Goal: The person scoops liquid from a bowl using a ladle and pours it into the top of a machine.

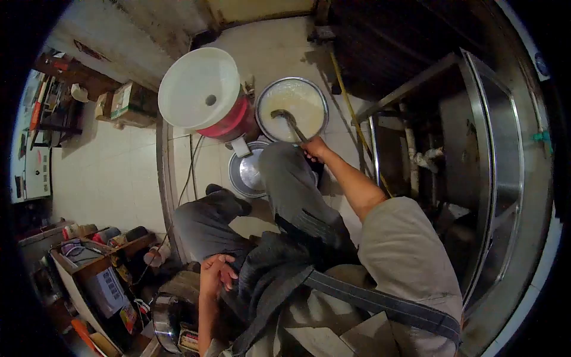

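My right hand (314, 149) is closed round the handle of a ladle (289, 119), whose bowl end rests in a round metal pot (326, 113) of pale, creamy contents (297, 106). Left of the pot stands a red machine (229, 123) with a wide white hopper (193, 83) on top. A dark round hole shows at the hopper's bottom. Below the machine's pale spout (241, 147) sits a shallow metal basin (247, 172), partly covered by my knee. My left hand (217, 272) lies by my thigh, fingers loosely bent and apart, with nothing in it.
On the right stands a metal-framed rack (485, 119) with pipes (416, 157) behind it. A cable (191, 172) runs along the floor at the left. A cluttered wooden box (77, 268) and a dark round pot (165, 321) are at the lower left; a cardboard box (132, 104) stands farther back.
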`<state>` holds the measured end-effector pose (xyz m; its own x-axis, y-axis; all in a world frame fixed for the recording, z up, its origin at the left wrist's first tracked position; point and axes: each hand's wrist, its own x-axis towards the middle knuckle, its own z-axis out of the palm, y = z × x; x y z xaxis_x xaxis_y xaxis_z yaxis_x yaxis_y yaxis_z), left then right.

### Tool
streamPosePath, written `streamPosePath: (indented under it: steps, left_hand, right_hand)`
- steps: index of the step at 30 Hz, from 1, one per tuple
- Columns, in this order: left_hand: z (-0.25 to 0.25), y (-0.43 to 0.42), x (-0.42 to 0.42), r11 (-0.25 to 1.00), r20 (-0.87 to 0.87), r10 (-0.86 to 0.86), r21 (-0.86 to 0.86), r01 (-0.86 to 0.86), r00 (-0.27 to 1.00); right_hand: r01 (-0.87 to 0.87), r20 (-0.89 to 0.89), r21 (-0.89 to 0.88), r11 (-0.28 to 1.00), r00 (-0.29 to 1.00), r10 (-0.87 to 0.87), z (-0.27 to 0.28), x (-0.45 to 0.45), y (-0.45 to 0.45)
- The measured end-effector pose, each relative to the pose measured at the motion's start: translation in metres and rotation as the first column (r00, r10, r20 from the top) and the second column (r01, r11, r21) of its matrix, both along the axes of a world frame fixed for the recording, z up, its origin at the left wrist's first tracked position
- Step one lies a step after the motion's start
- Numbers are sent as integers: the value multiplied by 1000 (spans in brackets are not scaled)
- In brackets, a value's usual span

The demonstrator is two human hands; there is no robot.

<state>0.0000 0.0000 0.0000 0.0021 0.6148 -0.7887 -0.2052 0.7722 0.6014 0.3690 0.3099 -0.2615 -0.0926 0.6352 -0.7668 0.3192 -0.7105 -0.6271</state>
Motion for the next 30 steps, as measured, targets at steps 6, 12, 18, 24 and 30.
streamPosePath:
  steps: [6,12,18,24,30]
  left_hand:
    - [-3,-6,7,999,34,30,-12,-30,999]
    - [7,2,7,999,-12,7,-46,-8,1000]
    - [5,10,4,998,-22,10,-69,-11,1000]
    - [-1,14,2,996,-23,9,-84,-10,1000]
    - [1,18,-2,989,0,7,-146,-7,1000]
  right_hand:
    - [-24,66,27,999,998,22,26,14,-9]
    - [51,32,187,981,998,-58,25,15,-5]
    - [203,80,304,931,968,-237,23,17,18]
    - [113,220,415,903,950,-220,-62,35,54]
    - [-14,410,526,850,880,-239,-112,37,75]
